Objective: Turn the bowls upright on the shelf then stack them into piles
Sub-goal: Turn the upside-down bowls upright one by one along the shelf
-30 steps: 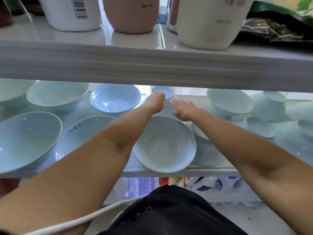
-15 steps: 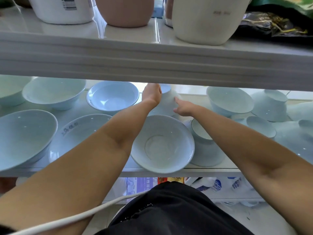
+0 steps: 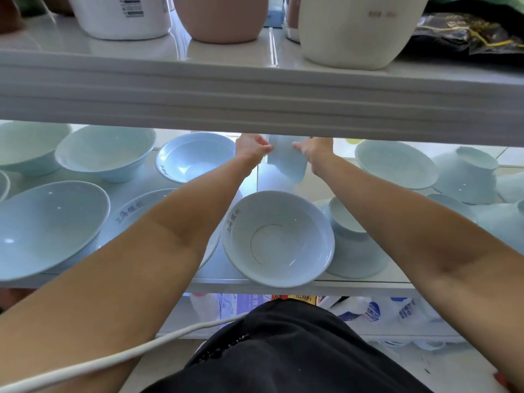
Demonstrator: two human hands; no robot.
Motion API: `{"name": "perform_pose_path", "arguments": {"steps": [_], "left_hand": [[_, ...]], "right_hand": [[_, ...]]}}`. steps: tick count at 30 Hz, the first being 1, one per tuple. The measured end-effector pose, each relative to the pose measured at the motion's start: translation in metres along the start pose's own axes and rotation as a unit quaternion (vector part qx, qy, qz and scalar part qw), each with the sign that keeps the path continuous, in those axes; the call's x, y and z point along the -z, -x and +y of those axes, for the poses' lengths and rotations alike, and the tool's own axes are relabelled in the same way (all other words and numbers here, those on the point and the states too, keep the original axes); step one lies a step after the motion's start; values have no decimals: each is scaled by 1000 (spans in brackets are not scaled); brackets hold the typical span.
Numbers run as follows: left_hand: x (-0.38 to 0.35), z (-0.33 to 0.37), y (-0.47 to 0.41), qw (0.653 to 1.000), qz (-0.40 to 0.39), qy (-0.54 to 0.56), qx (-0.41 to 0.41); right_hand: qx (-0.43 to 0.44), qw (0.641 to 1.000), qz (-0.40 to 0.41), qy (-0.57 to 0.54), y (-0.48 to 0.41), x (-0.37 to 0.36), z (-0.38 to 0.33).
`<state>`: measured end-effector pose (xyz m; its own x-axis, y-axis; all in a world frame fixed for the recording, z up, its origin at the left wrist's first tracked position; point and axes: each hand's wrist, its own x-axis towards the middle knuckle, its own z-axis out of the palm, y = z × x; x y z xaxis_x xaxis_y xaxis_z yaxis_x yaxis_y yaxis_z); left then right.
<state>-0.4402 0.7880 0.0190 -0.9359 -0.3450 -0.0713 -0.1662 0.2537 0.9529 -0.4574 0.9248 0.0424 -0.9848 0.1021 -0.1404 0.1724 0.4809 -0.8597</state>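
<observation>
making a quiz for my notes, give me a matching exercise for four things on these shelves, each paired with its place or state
1. small bowl
2. gold-ringed bowl
3. pink pot
4. black bag

a. upper shelf, far right
b. upright at the lower shelf's front edge
c. held between the left hand and the right hand
d. upper shelf, between two white pots

Pairs: 1-c, 2-b, 3-d, 4-a
</observation>
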Motion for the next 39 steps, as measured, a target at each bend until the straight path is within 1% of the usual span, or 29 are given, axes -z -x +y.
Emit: {"name": "perform_pose_path", "arguments": {"steps": [1,3,5,6,8,11,14,17,20,23,27,30,34,36,38,39], "left_hand": [[1,1,2,998,4,-59,-16],[3,2,5,987,18,-157,-35],[6,3,10,980,15,-195,-43],[6,3,12,979,3,-200,-52],[8,-1,11,972,-41,-219,-68],[12,-10,11,956,-103,-270,-54],[11,-13,22,935,-131,-327,-34],[7,-19,25,926,-142,-347,-34],[3,-22,28,928,-145,-342,-34],[-3,-26,33,918,-119,-375,-44],[-13,-23,45,901,-49,-425,-70],[-26,-13,57,900,-24,-418,-119],[-54,4,83,894,-24,-393,-216],[-69,9,101,879,-35,-386,-276],[-84,10,120,849,-58,-387,-355],[-91,9,130,830,-70,-389,-393]], "right_hand": [[35,996,5,84,4,0,-2],[134,967,29,213,13,0,0],[231,925,31,301,23,-2,7],[261,906,23,334,27,-3,11],[287,883,9,371,31,-6,19],[290,867,-19,404,33,-11,26],[248,861,-76,437,32,-10,29],[206,849,-127,469,31,-5,34],[184,841,-146,487,34,-2,42],[207,849,-122,471,39,2,48],[260,855,-87,441,36,22,65],[278,857,-58,431,35,52,81],[312,856,-26,411,43,98,107],[354,836,-28,417,54,119,123],[394,799,-53,452,65,135,142],[401,782,-73,471,70,141,151]]}}
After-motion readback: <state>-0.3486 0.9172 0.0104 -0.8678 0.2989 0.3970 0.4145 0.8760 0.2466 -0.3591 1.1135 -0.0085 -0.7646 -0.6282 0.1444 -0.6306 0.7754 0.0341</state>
